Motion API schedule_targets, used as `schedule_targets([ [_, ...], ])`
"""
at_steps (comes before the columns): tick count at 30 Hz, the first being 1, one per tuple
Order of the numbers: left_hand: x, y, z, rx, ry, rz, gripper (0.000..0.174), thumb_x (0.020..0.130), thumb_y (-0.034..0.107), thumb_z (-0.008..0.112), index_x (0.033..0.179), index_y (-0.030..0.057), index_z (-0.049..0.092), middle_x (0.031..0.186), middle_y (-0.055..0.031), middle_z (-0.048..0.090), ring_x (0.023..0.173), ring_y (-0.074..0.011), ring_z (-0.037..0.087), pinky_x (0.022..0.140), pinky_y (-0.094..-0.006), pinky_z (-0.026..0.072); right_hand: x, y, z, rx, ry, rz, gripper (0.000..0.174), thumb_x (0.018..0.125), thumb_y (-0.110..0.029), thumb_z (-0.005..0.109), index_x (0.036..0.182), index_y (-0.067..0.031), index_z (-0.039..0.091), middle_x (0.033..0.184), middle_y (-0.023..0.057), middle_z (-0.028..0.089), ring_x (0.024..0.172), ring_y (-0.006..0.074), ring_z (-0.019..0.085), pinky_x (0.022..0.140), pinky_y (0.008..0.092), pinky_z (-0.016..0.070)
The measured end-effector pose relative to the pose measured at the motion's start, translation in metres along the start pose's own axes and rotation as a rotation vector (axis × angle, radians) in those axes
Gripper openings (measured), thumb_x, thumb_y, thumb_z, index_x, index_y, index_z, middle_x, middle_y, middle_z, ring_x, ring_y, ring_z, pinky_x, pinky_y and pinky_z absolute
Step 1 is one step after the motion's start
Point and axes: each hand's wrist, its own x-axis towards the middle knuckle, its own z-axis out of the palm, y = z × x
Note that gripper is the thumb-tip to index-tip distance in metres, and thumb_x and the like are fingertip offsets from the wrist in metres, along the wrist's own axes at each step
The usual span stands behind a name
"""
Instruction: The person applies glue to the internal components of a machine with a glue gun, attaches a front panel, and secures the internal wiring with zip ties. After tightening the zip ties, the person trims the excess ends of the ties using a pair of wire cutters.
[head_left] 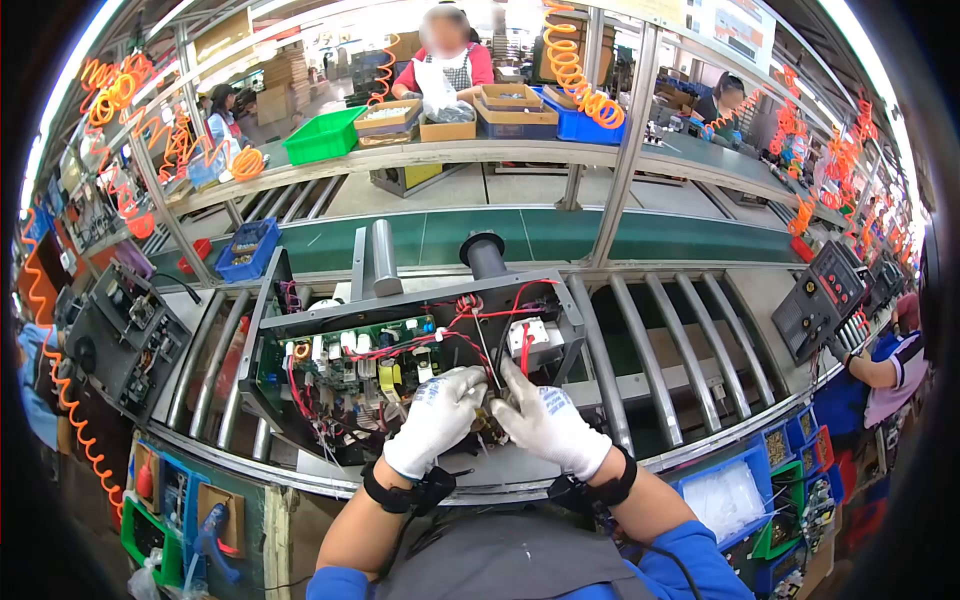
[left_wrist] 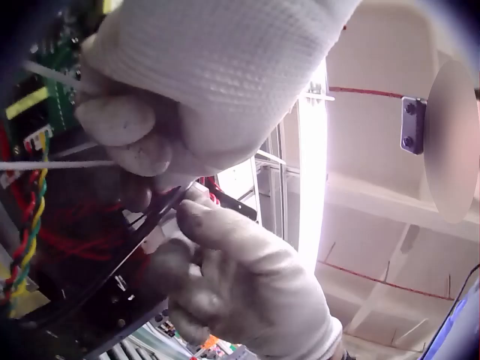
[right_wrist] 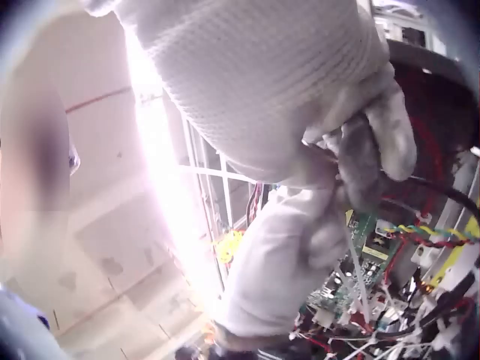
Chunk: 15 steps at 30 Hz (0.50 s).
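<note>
Both hands wear white knit gloves and meet over the front edge of an opened metal equipment case (head_left: 420, 305), packed with a green circuit board (head_left: 400, 330) and wiring. My left hand (head_left: 440, 415) curls its fingers round a thin white cable tie (left_wrist: 64, 163), whose strip sticks out past the fingers. Close against it, my right hand (head_left: 545, 420) pinches a black cable (left_wrist: 112, 266) between thumb and fingers. In the right wrist view, the fingers hide most of the grip. A red, yellow and green twisted wire bundle (left_wrist: 34, 217) hangs beside the left hand.
Metal rollers (head_left: 655, 360) flank the case. A second opened unit (head_left: 125, 340) stands left, and a unit with a front panel (head_left: 825, 300) stands right. Parts bins, including a blue bin (head_left: 725, 495) of clear bags, sit near the front. Across the line, people work at benches.
</note>
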Motion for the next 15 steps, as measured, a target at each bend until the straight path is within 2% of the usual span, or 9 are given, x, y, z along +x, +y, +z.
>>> schedule_targets([
  [1, -0.002, -0.005, 0.002, 0.025, 0.012, 0.029, 0.014, 0.088, 0.011, 0.054, 0.094, -0.0006, 0.059, 0.083, -0.0179, 0.058, 0.08, -0.0359, 0.059, 0.069, -0.0401, 0.0455, 0.0, 0.001, 0.003, 0.147, -0.059, 0.035, 0.063, 0.09, -0.02, 0.054, 0.144, -0.001, 0.029, 0.08, 0.0174, 0.064, 0.065, 0.0263, 0.065, 0.059, 0.0373, 0.0499],
  [2, -0.003, -0.008, 0.003, 0.051, 0.024, 0.058, 0.015, 0.088, 0.011, 0.054, 0.096, -0.0001, 0.06, 0.083, -0.0179, 0.058, 0.08, -0.0358, 0.059, 0.07, -0.0402, 0.0458, 0.003, -0.005, -0.004, 0.444, -0.207, 0.168, 0.063, 0.091, -0.015, 0.052, 0.147, -0.0045, 0.024, 0.081, 0.0095, 0.061, 0.06, 0.0122, 0.058, 0.056, 0.0282, 0.0476],
  [3, -0.005, -0.006, 0.002, 0.054, 0.018, 0.056, 0.015, 0.088, 0.011, 0.054, 0.096, -0.0001, 0.06, 0.083, -0.0179, 0.058, 0.08, -0.0358, 0.059, 0.07, -0.0402, 0.0458, 0.001, -0.01, -0.006, 0.45, -0.206, 0.171, 0.063, 0.091, -0.015, 0.052, 0.147, -0.0045, 0.024, 0.081, 0.0095, 0.061, 0.06, 0.0122, 0.058, 0.056, 0.0282, 0.0476],
  [5, -0.008, 0.004, 0.002, 0.149, 0.186, 0.036, 0.017, 0.088, 0.01, 0.053, 0.099, -0.0001, 0.061, 0.082, -0.0182, 0.058, 0.08, -0.0359, 0.058, 0.071, -0.0411, 0.0461, -0.001, -0.014, -0.007, 0.85, -0.245, 0.272, 0.061, 0.093, -0.011, 0.05, 0.148, -0.0086, 0.024, 0.079, 0.0017, 0.056, 0.059, 0.0037, 0.048, 0.055, 0.0212, 0.0445],
  [7, -0.007, 0.006, -0.001, 0.19, 0.227, 0.106, 0.017, 0.088, 0.009, 0.053, 0.099, -0.0007, 0.061, 0.082, -0.0188, 0.058, 0.078, -0.0359, 0.058, 0.072, -0.042, 0.046, 0.0, -0.008, -0.001, 0.853, -0.193, 0.24, 0.054, 0.095, -0.011, 0.048, 0.147, -0.0114, 0.03, 0.079, -0.001, 0.055, 0.058, 0.0018, 0.046, 0.055, 0.0187, 0.0432],
  [10, -0.002, 0.009, -0.004, 0.182, 0.223, 0.154, 0.013, 0.086, 0.007, 0.055, 0.095, 0.0006, 0.063, 0.08, -0.0184, 0.058, 0.078, -0.0355, 0.058, 0.071, -0.0414, 0.0457, 0.004, 0.002, 0.002, 0.602, -0.126, 0.217, 0.048, 0.095, -0.013, 0.048, 0.142, -0.008, 0.039, 0.081, 0.005, 0.062, 0.061, 0.0083, 0.057, 0.057, 0.0236, 0.0469],
  [12, 0.003, 0.015, -0.007, 0.147, 0.136, 0.047, 0.009, 0.083, 0.005, 0.057, 0.089, 0.0018, 0.064, 0.078, -0.0176, 0.058, 0.077, -0.0349, 0.058, 0.069, -0.0401, 0.0454, 0.011, 0.016, 0.013, 0.088, 0.304, -0.381, 0.043, 0.094, -0.014, 0.048, 0.136, -0.0043, 0.046, 0.085, 0.0173, 0.066, 0.067, 0.0216, 0.067, 0.058, 0.0323, 0.0508],
  [13, 0.004, 0.016, -0.005, 0.146, 0.132, 0.045, 0.009, 0.083, 0.005, 0.057, 0.089, 0.0018, 0.064, 0.078, -0.0176, 0.058, 0.077, -0.0349, 0.058, 0.069, -0.0401, 0.0454, 0.009, 0.019, 0.015, 0.089, 0.303, -0.376, 0.043, 0.094, -0.014, 0.048, 0.136, -0.0043, 0.046, 0.085, 0.0173, 0.066, 0.067, 0.0216, 0.067, 0.058, 0.0323, 0.0508],
  [15, 0.006, 0.017, 0.001, 0.118, 0.218, 0.107, 0.006, 0.081, 0.003, 0.06, 0.084, 0.0018, 0.064, 0.076, -0.0168, 0.057, 0.075, -0.0344, 0.058, 0.067, -0.0392, 0.0448, 0.006, 0.014, 0.015, -0.108, 0.321, -0.286, 0.034, 0.093, -0.016, 0.05, 0.123, -0.0027, 0.054, 0.084, 0.0211, 0.066, 0.072, 0.0307, 0.067, 0.06, 0.0398, 0.0519],
])
